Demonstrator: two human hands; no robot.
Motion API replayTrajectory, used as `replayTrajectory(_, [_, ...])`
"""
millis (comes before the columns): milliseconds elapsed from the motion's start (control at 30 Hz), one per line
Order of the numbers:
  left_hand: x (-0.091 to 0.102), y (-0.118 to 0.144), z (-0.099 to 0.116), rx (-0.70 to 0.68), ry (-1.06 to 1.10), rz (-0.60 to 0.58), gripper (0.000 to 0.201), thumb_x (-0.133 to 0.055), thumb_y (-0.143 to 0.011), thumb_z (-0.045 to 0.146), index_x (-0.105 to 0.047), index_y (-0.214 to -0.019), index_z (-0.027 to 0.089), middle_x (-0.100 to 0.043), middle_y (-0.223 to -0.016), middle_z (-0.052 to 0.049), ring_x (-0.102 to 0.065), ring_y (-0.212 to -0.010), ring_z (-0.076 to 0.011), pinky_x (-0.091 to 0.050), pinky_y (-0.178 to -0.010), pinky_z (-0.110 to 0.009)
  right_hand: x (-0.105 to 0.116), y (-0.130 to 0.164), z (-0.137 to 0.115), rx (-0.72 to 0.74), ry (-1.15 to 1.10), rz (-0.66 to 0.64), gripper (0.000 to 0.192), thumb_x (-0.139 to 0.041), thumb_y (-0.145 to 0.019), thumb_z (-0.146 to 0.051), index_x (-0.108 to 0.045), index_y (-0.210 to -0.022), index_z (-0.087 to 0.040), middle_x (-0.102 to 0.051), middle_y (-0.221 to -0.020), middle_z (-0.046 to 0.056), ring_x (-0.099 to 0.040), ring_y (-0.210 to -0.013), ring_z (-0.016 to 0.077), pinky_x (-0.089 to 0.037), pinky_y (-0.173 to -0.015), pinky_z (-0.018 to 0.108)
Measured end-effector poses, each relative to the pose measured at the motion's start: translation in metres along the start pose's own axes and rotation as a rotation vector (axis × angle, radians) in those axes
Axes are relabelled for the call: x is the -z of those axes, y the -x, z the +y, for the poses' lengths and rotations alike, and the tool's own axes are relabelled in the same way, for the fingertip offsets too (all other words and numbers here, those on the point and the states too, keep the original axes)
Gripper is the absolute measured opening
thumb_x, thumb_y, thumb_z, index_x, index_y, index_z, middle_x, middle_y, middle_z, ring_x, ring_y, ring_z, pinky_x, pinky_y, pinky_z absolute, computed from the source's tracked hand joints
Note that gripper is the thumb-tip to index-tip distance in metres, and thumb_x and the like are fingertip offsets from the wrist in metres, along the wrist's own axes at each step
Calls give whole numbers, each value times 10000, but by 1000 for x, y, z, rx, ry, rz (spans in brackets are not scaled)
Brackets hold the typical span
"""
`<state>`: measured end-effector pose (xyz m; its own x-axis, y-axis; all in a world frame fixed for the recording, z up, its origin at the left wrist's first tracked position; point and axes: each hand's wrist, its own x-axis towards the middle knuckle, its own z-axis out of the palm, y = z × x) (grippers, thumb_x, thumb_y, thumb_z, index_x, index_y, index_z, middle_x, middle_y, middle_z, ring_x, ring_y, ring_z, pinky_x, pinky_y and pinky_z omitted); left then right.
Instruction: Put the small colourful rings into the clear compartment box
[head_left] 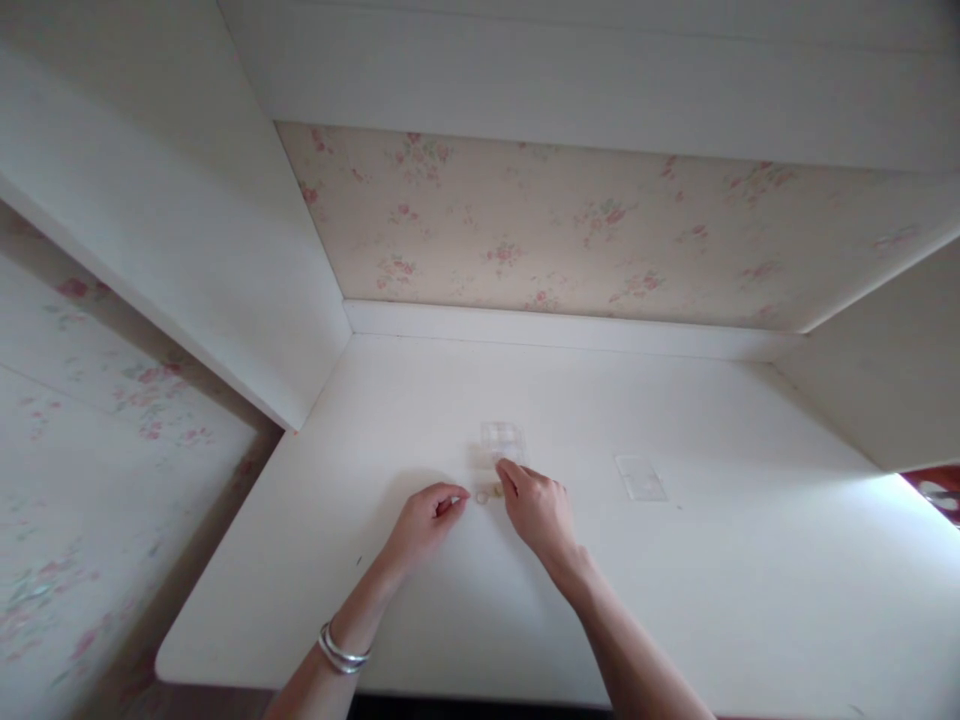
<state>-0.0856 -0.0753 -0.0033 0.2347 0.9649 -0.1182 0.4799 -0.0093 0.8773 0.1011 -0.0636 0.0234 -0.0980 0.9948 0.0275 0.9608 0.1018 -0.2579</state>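
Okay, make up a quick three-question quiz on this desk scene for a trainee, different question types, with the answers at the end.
1. True or false: in the picture, the flat clear piece lies left of the clear box.
2. Which hand is nearer the clear box? A) left B) right
3. Fill in: silver jewellery circles the ____ wrist.

Key:
1. False; it lies to the right.
2. B, the right hand.
3. left

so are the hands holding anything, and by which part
Cannot tell: the left hand and right hand look pinched, but anything between is too small to see.
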Motion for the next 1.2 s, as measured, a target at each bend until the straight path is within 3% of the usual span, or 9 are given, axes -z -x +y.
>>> replayTrajectory(133, [0,0,-2,-16,1,8,323,-474,-844,405,-679,-933,172,-552,-658,0,-453,-577,-119,-353,-550,-219,0,-14,3,-41,3,1,274,-365,-933,-311,-638,-930,-301,-692,-809,-11,-601,-647,123,-261,-526,220])
replayTrajectory(300, [0,0,-3,-35,-33,7,296,-470,-855,378,-675,-930,177,-554,-663,0,-465,-587,-120,-365,-556,-219,-1,-5,15,-76,-120,89,304,-354,-929,-340,-654,-944,-299,-689,-770,1,-604,-650,133,-305,-552,210])
replayTrajectory(533, [-9,1,10,-124,-229,1,239,-448,-877,305,-644,-994,237,-637,-897,-13,-562,-703,-126,-433,-675,-227,-3,20,63,-239,-349,201,376,-388,-884,-471,-679,-938,-240,-647,-629,10,-571,-557,136,-362,-562,216])
replayTrajectory(700, [-19,-2,23,-121,-419,-8,220,-435,-891,289,-637,-977,263,-640,-975,-8,-609,-831,-142,-439,-740,-231,-11,35,89,-313,-411,193,400,-395,-869,-499,-688,-924,-231,-655,-641,13,-578,-566,141,-390,-569,220])
replayTrajectory(967, [-27,-3,24,-92,-550,-34,199,-424,-908,252,-621,-879,243,-637,-915,-7,-614,-820,-143,-410,-685,-229,-16,44,91,-225,-437,168,395,-372,-889,-469,-682,-941,-230,-685,-723,28,-613,-616,141,-420,-598,217])
replayTrajectory(1200, [-30,-15,32,-153,-395,11,174,-431,-897,245,-594,-850,207,-617,-880,-34,-586,-809,-161,-424,-717,-250,-20,46,96,-172,-455,176,365,-378,-900,-436,-679,-953,-236,-699,-791,28,-629,-659,141,-424,-606,209])
